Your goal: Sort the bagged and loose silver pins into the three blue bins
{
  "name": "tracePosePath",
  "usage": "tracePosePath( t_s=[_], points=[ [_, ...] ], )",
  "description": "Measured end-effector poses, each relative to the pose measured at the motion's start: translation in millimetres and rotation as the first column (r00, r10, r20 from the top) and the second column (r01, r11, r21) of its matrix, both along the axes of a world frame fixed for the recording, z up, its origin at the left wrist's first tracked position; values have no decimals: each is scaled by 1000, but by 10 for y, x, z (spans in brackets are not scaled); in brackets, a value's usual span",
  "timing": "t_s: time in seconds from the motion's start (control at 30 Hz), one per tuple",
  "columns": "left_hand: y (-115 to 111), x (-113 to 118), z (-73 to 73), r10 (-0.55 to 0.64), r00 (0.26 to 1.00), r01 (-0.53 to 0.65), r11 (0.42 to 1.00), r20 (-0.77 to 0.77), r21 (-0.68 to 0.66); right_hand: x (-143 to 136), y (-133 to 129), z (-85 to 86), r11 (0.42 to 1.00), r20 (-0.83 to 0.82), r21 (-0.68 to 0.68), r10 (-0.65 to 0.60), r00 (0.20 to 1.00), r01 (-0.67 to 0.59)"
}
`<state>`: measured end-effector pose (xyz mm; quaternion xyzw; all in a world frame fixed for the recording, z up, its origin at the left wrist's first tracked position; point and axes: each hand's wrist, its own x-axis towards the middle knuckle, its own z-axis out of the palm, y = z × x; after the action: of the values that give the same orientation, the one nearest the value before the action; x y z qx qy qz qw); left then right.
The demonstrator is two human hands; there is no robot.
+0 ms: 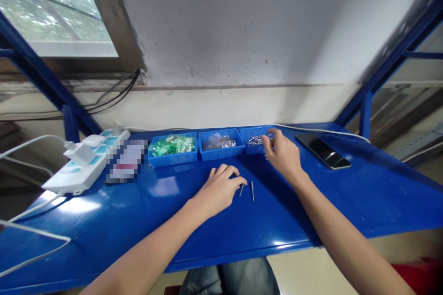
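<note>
My left hand (221, 189) is low over the blue table with its fingers loosely bent and apart. Just under its thumb tip is a small metal pin (241, 190); whether the thumb touches it I cannot tell. A second metal pin (252, 191) lies to the right of that one on the tabletop. My right hand (284, 151) reaches to the front right of a blue bin (256, 149) filled with metal pins (255, 140). Its thumb and index finger are bent with a gap between them, and nothing plainly held shows there.
Left of the pin bin stand a blue bin (221, 152) of clear plastic bags and another (173, 160) of green packets. A phone (325, 151) lies at right. The white power strip (86, 166) with cables and a blurred flat object (127, 161) occupy the left side.
</note>
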<state>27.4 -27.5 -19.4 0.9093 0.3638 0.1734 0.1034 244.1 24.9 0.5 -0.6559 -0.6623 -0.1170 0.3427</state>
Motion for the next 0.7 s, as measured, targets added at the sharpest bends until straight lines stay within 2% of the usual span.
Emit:
tracePosePath(
  t_s=[0.07,0.1,0.2,0.27,0.33,0.47,0.53,0.57,0.63,0.7],
  points=[
    [8,-8,1,35,999,-34,999,-24,31,-74,-74,-35,983,-54,-101,151,987,-156],
    [20,-17,-3,56,998,-54,998,-37,45,-133,-119,-50,954,-80,-141,254,964,-264],
    [83,-60,-26,125,991,-122,991,-54,56,-316,-245,-71,799,-77,-215,560,825,-562],
    [139,-93,-44,198,980,-197,980,-4,18,-396,-299,-74,707,-6,-253,681,732,-660],
    [190,-122,-57,263,961,-261,965,82,-35,-433,-326,-79,682,75,-269,718,691,-680],
    [215,-133,-63,285,932,-270,958,223,-95,-407,-292,-68,740,194,-213,672,715,-638],
    [186,-103,-50,259,931,-238,965,258,-107,-341,-219,-38,800,222,-145,600,769,-582],
    [167,-79,-40,228,940,-210,973,252,-97,-292,-168,-21,848,219,-91,529,820,-522],
    [134,-12,-14,107,979,-105,994,171,-24,-171,-55,2,947,165,23,313,935,-321],
    [117,61,15,-65,998,64,995,11,81,-46,34,-5,991,83,74,105,991,-111]
  ],
)
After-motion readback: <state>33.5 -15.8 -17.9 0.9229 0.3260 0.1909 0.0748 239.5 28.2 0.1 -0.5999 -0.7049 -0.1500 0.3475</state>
